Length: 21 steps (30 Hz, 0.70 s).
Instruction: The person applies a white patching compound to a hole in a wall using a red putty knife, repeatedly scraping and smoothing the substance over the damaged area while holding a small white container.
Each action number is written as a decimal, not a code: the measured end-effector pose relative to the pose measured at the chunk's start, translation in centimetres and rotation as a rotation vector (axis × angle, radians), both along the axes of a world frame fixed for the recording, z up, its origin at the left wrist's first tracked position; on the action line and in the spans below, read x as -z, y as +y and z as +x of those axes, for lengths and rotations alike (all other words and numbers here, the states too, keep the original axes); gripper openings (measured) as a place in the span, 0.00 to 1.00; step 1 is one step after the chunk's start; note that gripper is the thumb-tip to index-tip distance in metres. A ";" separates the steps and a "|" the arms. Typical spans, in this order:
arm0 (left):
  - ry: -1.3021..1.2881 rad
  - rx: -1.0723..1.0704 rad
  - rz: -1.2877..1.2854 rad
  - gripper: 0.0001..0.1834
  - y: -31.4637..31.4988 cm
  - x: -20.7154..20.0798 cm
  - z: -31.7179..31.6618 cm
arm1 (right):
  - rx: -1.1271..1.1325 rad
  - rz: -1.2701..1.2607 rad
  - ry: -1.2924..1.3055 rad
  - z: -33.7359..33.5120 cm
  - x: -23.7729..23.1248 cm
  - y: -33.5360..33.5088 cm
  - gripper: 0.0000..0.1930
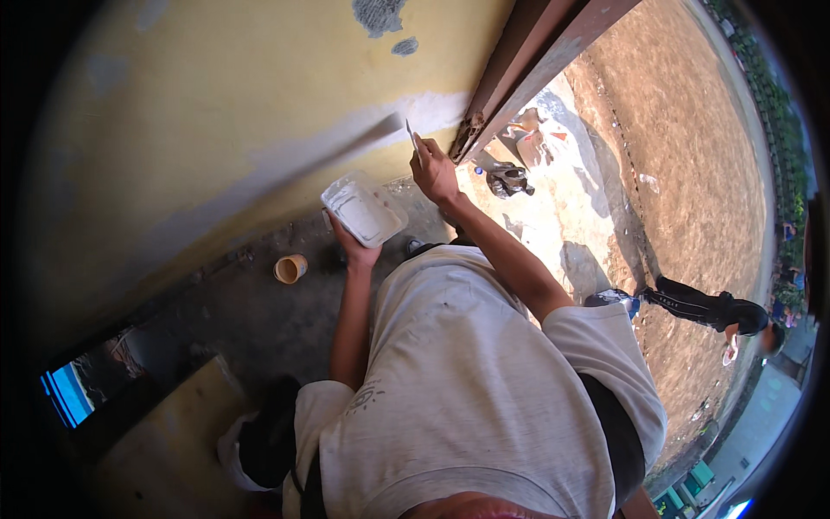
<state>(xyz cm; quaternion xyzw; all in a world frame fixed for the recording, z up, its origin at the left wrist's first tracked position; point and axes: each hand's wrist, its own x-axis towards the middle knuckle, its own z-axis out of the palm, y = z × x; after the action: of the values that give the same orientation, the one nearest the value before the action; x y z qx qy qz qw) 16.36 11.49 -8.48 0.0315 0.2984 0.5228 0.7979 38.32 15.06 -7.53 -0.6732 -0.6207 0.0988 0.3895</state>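
Observation:
My left hand (pixel 356 246) grips a clear plastic tub (pixel 399 223) from below. White paste (pixel 367 211) lines the inside of the tub. My right hand (pixel 437 176) is closed around a putty knife (pixel 410 132), its thin blade raised close to the yellow wall (pixel 251 78); whether the blade touches the wall I cannot tell. Along the lower wall runs a pale band of smeared filler (pixel 320 143), with a dark shadow across it. The knife's handle is mostly hidden inside my fingers.
An orange-yellow cup (pixel 290 269) stands on the dark floor (pixel 225 303). A brown post (pixel 510 73) edges the wall at the right. Beyond it lie a dark plastic bag (pixel 508 180) and bare brown ground (pixel 692 156). A person in dark clothes (pixel 713 310) is at the far right.

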 end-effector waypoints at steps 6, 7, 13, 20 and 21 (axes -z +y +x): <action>-0.076 0.015 -0.051 0.30 -0.1 -1.7 0.8 | 0.354 -0.008 -0.008 5.4 -0.1 0.2 0.23; -0.073 0.020 -0.042 0.30 -0.1 -1.8 0.9 | 0.354 -0.007 -0.007 5.6 -0.2 1.1 0.23; -0.046 -0.012 0.007 0.30 -0.4 -1.6 0.7 | 0.321 -0.121 0.188 -0.6 -5.4 6.1 0.18; -0.023 -0.014 0.016 0.31 -0.4 -0.2 0.1 | 0.061 -0.021 0.094 -3.9 -2.2 2.8 0.27; -0.024 -0.018 0.013 0.31 -0.5 0.0 -0.2 | -0.005 -0.081 0.087 -3.2 -2.1 1.7 0.26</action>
<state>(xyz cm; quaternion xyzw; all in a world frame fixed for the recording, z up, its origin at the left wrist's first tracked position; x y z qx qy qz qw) 16.20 11.04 -8.45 0.0278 0.2853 0.5321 0.7967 35.10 16.77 -5.38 -0.6821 -0.6003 0.1541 0.3882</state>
